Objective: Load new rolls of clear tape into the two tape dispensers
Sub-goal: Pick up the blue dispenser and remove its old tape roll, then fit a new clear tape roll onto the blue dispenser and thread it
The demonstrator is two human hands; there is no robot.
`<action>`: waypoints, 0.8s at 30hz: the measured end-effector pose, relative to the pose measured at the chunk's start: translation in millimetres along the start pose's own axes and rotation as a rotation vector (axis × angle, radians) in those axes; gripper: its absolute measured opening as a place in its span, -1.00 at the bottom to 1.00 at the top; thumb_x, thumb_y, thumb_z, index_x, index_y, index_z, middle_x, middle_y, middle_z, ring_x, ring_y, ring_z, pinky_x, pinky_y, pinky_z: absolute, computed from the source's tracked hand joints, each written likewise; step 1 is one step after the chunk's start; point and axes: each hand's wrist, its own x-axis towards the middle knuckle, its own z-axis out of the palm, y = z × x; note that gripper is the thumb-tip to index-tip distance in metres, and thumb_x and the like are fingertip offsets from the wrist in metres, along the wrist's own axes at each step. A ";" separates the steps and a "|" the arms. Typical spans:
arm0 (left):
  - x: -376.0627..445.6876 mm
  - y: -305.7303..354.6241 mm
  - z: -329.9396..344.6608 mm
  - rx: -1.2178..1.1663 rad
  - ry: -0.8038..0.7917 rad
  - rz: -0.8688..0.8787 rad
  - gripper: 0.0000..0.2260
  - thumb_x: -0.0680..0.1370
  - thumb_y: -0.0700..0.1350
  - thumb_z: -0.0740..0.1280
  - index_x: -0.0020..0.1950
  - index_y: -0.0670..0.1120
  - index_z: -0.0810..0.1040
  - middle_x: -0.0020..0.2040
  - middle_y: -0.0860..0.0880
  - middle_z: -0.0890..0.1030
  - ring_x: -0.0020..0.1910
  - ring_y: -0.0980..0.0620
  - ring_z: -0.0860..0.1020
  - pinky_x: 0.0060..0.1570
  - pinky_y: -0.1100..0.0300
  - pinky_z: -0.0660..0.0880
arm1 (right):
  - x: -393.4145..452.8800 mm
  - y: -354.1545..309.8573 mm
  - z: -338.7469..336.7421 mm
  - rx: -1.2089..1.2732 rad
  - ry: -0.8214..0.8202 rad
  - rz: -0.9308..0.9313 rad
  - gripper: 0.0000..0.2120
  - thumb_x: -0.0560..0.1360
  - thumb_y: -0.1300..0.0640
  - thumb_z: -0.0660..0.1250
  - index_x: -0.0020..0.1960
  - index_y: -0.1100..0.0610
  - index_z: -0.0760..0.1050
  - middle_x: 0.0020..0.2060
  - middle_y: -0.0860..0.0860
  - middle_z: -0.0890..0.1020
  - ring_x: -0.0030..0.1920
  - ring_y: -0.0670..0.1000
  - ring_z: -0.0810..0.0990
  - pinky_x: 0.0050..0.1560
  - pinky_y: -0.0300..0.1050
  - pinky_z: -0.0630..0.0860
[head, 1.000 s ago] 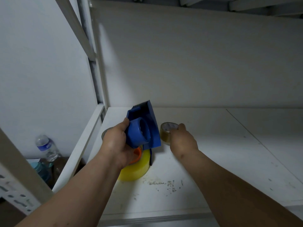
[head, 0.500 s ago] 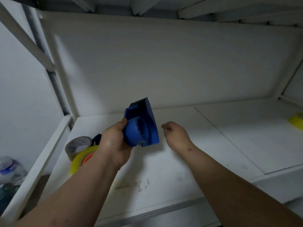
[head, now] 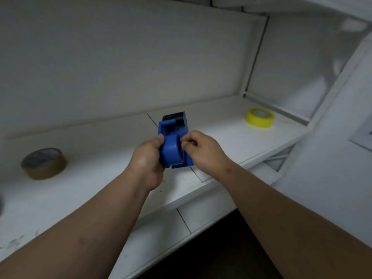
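A blue tape dispenser with an empty round hub and a serrated blade at its far end is held above the white shelf. My left hand grips it from the left side. My right hand has its fingers curled against the hub's right edge, touching the dispenser. A brownish clear tape roll lies flat on the shelf at the left. A yellow tape roll lies flat at the far right of the shelf.
The shelf has a white back wall, a right side panel and a metal upright in the right corner. A lower white ledge runs below the shelf's front edge. Dark floor shows beneath.
The view has swung right, bringing the yellow roll on the right into sight. My right hand has come up to the dispenser's hub. My left hand keeps its hold on the dispenser.
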 end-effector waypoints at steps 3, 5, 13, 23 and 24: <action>15.4 -22.5 42.1 0.048 -0.041 -0.043 -0.79 0.67 -0.13 0.16 0.03 -0.11 0.58 -0.06 -0.10 0.69 -0.13 -0.05 0.65 -0.15 0.10 0.54 | 2.1 32.0 -28.8 0.055 -0.002 0.029 -0.81 0.57 0.17 0.18 0.12 0.10 0.52 0.02 0.01 0.57 -0.04 -0.04 0.52 -0.24 -0.38 0.38; 29.0 -35.9 65.7 0.070 -0.071 -0.071 -0.79 0.67 -0.14 0.16 0.04 -0.12 0.58 -0.02 -0.13 0.69 -0.09 -0.06 0.64 -0.08 0.08 0.58 | 8.2 53.0 -44.1 0.070 0.012 0.060 -0.86 0.56 0.18 0.19 0.04 0.09 0.50 0.01 0.03 0.56 -0.07 -0.04 0.51 -0.26 -0.36 0.37; 96.5 -76.6 144.0 0.194 -0.174 -0.136 -0.80 0.67 -0.16 0.16 0.14 -0.15 0.57 0.02 -0.12 0.66 -0.11 -0.03 0.61 -0.20 0.19 0.57 | 46.6 121.3 -100.6 -0.038 0.106 0.161 -0.92 0.50 0.13 0.33 -0.05 0.13 0.47 -0.19 0.01 0.56 -0.24 -0.08 0.47 -0.28 -0.29 0.37; 145.0 -132.3 268.5 0.285 -0.205 -0.211 -0.73 0.66 -0.03 0.22 0.28 -0.11 0.56 0.14 -0.11 0.69 0.02 -0.08 0.65 -0.14 0.10 0.56 | 67.1 217.6 -192.0 -0.054 0.159 0.199 -0.86 0.54 0.20 0.28 0.08 0.20 0.48 -0.06 0.11 0.60 -0.07 0.07 0.55 -0.07 -0.13 0.46; 149.1 -139.1 282.1 0.277 -0.192 -0.216 -0.73 0.65 -0.04 0.23 0.29 -0.12 0.55 0.15 -0.11 0.68 0.02 -0.08 0.65 -0.15 0.11 0.56 | 69.3 227.6 -204.2 -0.056 0.145 0.187 -0.86 0.54 0.21 0.28 0.09 0.20 0.48 -0.09 0.09 0.59 -0.09 0.05 0.54 -0.08 -0.15 0.45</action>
